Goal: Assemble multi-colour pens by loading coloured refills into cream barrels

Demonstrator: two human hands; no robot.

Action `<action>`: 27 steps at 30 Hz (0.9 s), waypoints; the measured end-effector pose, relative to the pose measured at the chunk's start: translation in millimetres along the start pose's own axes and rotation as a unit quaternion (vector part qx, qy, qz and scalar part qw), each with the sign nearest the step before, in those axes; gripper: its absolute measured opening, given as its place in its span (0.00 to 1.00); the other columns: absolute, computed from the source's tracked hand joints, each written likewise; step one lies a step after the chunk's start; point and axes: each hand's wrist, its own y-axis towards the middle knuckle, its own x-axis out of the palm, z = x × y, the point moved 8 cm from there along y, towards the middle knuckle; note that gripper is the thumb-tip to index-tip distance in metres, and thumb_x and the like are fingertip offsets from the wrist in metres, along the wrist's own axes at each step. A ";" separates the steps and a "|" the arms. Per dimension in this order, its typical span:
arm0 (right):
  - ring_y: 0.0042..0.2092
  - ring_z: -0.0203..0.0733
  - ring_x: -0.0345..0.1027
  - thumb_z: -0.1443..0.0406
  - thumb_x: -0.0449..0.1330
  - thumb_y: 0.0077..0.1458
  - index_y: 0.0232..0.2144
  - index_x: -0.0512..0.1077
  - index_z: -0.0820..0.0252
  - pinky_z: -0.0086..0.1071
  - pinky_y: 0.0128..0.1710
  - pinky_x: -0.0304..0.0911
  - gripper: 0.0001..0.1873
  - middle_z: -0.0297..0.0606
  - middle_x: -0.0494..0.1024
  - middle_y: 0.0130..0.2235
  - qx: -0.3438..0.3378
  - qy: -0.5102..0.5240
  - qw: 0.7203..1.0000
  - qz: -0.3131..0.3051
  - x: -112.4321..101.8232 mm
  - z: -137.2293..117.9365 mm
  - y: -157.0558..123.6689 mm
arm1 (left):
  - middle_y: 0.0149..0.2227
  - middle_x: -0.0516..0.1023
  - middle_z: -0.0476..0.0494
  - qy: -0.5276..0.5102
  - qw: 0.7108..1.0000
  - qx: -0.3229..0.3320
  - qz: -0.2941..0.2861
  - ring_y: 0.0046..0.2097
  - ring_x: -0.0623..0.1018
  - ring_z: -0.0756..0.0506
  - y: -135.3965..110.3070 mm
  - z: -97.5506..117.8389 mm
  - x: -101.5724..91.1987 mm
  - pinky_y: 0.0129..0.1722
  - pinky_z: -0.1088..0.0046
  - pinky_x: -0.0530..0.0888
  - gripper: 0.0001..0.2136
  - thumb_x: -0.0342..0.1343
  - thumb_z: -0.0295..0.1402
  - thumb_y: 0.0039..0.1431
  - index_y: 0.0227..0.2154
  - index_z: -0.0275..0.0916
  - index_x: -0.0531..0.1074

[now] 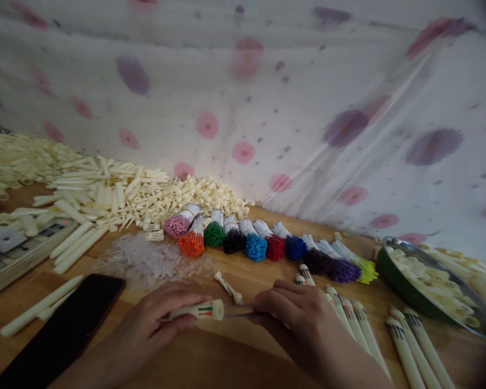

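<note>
My left hand (157, 319) is closed around a cream pen barrel (200, 310) with coloured marks near its open end, held level just above the wooden table (243, 270). My right hand (295, 313) pinches a thin refill (238, 312) whose tip meets the barrel's open end. Behind my hands lies a row of bundled refills: pink (178, 224), orange (191, 243), green (214, 234), black (234, 240), blue (255, 246), red (275, 247), dark blue, purple (340, 268) and yellow-green (366, 270).
Cream pen barrels and small cream parts are heaped at the back left (117, 189). A pile of clear small pieces (146, 262) and a black phone (65, 329) lie at left. Assembled pens (409, 346) lie at right beside a green bowl (405, 289) of cream parts. Spotted cloth (308, 108) hangs behind.
</note>
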 end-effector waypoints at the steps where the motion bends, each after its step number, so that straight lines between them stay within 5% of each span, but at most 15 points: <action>1: 0.26 0.35 0.65 0.66 0.52 0.61 0.30 0.69 0.60 0.27 0.25 0.51 0.08 0.33 0.73 0.25 0.033 -0.007 0.999 -0.004 0.5 10.8 -0.4 | 0.47 0.78 0.52 0.004 1.000 -0.008 0.009 0.48 0.76 0.44 0.2 -1.6 -1.5 0.48 0.70 0.71 0.14 0.55 0.32 0.57 0.45 0.55 0.72; 8: 0.35 0.44 0.72 0.64 0.53 0.59 0.34 0.68 0.60 0.29 0.28 0.55 0.06 0.41 0.77 0.33 0.309 -0.184 0.923 -0.141 48.0 107.7 -9.0 | 0.41 0.81 0.50 0.019 0.994 -0.081 0.072 0.40 0.79 0.43 3.9 -11.5 -9.6 0.40 0.73 0.75 0.11 0.57 0.34 0.53 0.40 0.48 0.74; 14: 0.40 0.47 0.72 0.61 0.51 0.60 0.36 0.68 0.61 0.30 0.29 0.55 0.09 0.43 0.77 0.37 0.335 -0.217 0.904 -0.154 73.2 124.8 -16.6 | 0.36 0.81 0.49 -0.032 0.982 -0.156 0.105 0.32 0.78 0.45 1.8 -32.6 -8.0 0.29 0.76 0.76 0.11 0.56 0.37 0.52 0.39 0.44 0.74; 27: 0.33 0.46 0.74 0.61 0.49 0.61 0.30 0.69 0.59 0.29 0.25 0.52 0.12 0.42 0.78 0.30 0.365 -0.196 0.900 -0.138 62.5 127.3 -17.6 | 0.31 0.79 0.48 -0.115 0.962 -0.173 0.177 0.34 0.77 0.44 6.0 -40.8 -17.6 0.31 0.74 0.73 0.10 0.58 0.37 0.47 0.34 0.41 0.74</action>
